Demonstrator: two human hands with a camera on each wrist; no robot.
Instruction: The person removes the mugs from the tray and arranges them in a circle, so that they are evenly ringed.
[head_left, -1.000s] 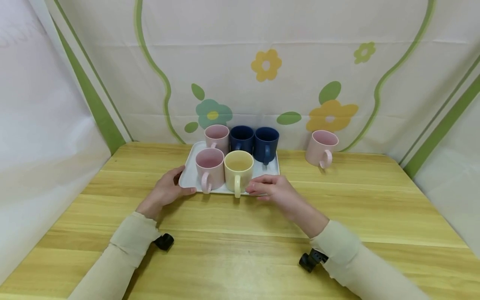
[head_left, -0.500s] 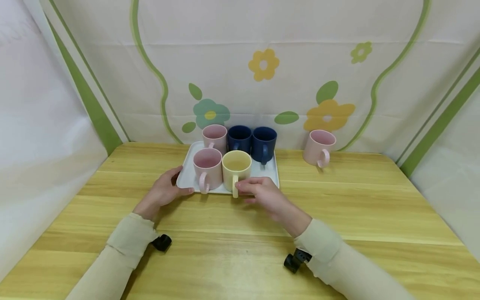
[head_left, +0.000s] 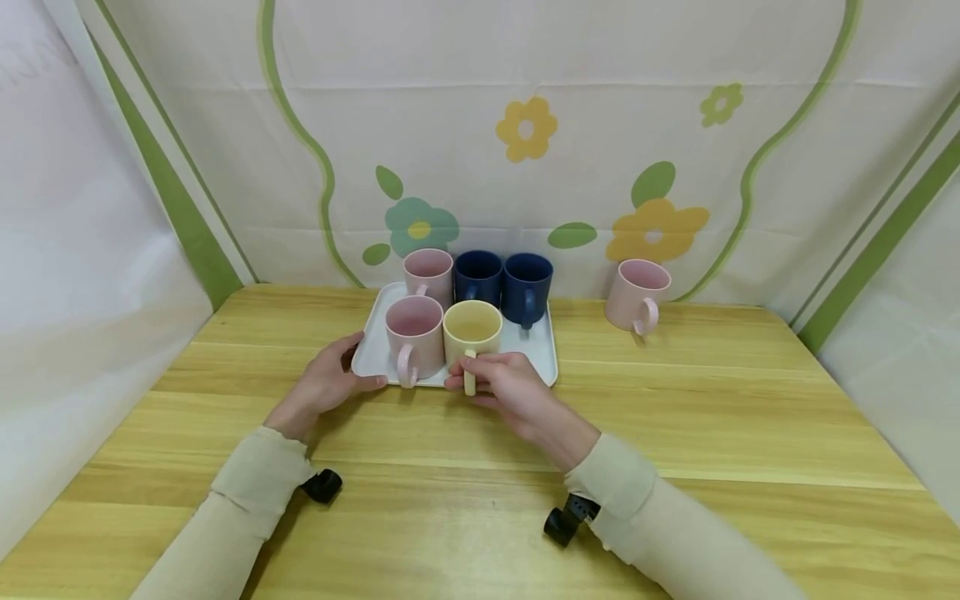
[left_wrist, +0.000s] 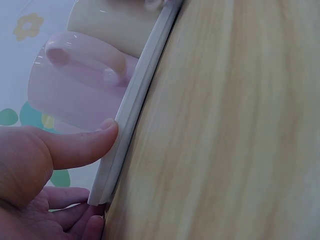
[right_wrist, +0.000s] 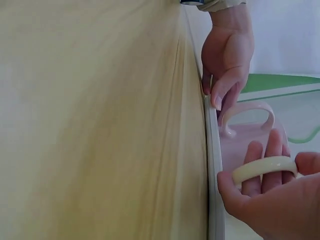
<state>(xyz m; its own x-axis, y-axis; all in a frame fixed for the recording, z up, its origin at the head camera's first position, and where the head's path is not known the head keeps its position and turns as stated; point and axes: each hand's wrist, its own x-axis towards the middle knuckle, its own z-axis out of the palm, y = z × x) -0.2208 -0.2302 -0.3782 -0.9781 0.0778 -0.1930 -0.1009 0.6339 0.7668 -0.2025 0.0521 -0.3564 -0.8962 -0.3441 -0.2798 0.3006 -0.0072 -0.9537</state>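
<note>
A white tray (head_left: 528, 343) bears several mugs on the table. My left hand (head_left: 322, 385) holds its near left corner, with the thumb (left_wrist: 85, 145) over the front rim and the other fingers at the corner's underside in the left wrist view. At the tray's front, my right hand (head_left: 517, 392) grips the handle (right_wrist: 267, 167) of a pale yellow mug (head_left: 457, 343); its fingers pass behind the handle in the right wrist view. Beside the yellow mug stands a pink mug (head_left: 423, 354), handle facing me. All the mugs on the tray are upright.
Behind, on the tray, are another pink mug (head_left: 442, 282) and two dark blue mugs, one at the middle (head_left: 480, 287) and the other blue mug (head_left: 525, 298) to its right. One pink mug (head_left: 630, 308) stands apart at the table's (head_left: 720, 400) back right, near the flowered cloth (head_left: 442, 150).
My right hand has moved left from beside the yellow mug to its handle and taken hold of it. The left hand stays at the tray corner, and the mugs keep their places.
</note>
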